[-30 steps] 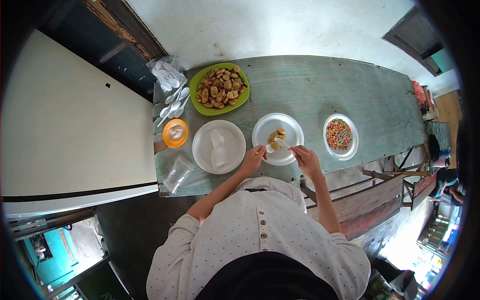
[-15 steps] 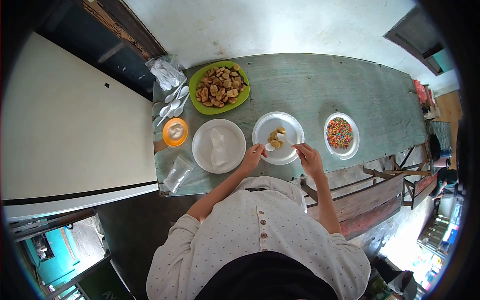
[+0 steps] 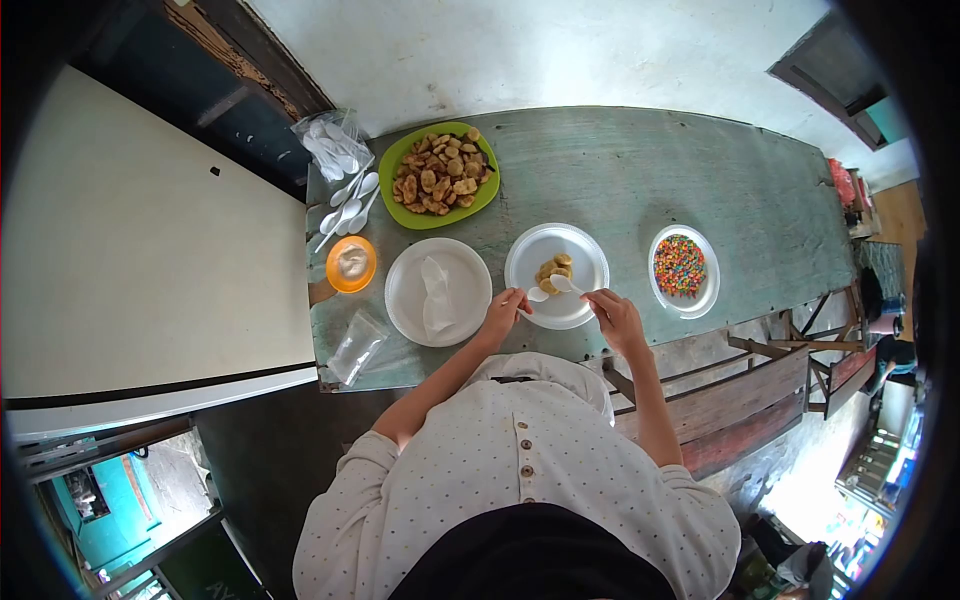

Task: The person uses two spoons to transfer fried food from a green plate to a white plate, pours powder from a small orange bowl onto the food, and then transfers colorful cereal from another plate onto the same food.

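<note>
A white plate (image 3: pixel 591 262) in front of me holds several brownish food pieces (image 3: pixel 554 268). My left hand (image 3: pixel 508 308) is closed on a white plastic spoon (image 3: pixel 538 294), its bowl over the plate's near left part. Closed on a second white spoon (image 3: pixel 562 284), my right hand (image 3: pixel 612 312) is at the plate's near right edge, and that spoon's bowl is at the food pieces. To the left stands another white plate (image 3: pixel 402 290) with a clear plastic bag (image 3: pixel 437 295) on it. Colourful small candies (image 3: pixel 679 266) lie in a white dish (image 3: pixel 709 290) on the right.
A green plate (image 3: pixel 393 207) piled with brown pieces is at the back left. Beside it lie white spoons (image 3: pixel 350 210), a bag of spoons (image 3: pixel 333 145), an orange bowl (image 3: pixel 334 275) with pale cream and plastic bags (image 3: pixel 357 346). A wooden bench (image 3: pixel 720 400) is at the near right.
The right spoon's bowl has shifted slightly left and toward me, and the left spoon has moved slightly left. The food pieces have shifted a little on the plate.
</note>
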`<state>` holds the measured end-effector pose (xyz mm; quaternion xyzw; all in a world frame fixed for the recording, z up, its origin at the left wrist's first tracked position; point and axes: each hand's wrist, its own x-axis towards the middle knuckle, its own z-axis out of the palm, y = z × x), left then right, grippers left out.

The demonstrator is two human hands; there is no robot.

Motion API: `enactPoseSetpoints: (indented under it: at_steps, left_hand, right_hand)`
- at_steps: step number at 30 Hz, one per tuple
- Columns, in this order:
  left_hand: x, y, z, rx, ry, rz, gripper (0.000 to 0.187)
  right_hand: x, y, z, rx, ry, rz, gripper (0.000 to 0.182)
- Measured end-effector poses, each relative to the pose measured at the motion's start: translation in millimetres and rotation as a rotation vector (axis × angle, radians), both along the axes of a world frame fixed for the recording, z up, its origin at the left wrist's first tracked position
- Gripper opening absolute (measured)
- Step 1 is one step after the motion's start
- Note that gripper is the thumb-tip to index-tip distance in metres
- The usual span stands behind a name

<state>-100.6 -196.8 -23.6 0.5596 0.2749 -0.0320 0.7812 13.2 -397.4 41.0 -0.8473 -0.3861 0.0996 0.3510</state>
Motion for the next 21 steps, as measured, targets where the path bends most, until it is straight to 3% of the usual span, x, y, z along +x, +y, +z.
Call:
enactPoseSetpoints:
  at_steps: [12, 17, 21]
  left_hand:
    - [-5, 35, 17, 0.208, -0.067, 0.022, 0.031]
    - [13, 69, 44, 0.371, -0.144, 0.102, 0.031]
    - [33, 100, 48, 0.512, -0.127, 0.148, 0.031]
  right_hand:
    - [9, 18, 4, 0.09, 0.129, -0.014, 0.016]
    - [43, 72, -11, 0.286, 0.252, -0.051, 0.02]
    - [67, 129, -22, 0.287, 0.271, -0.062, 0.022]
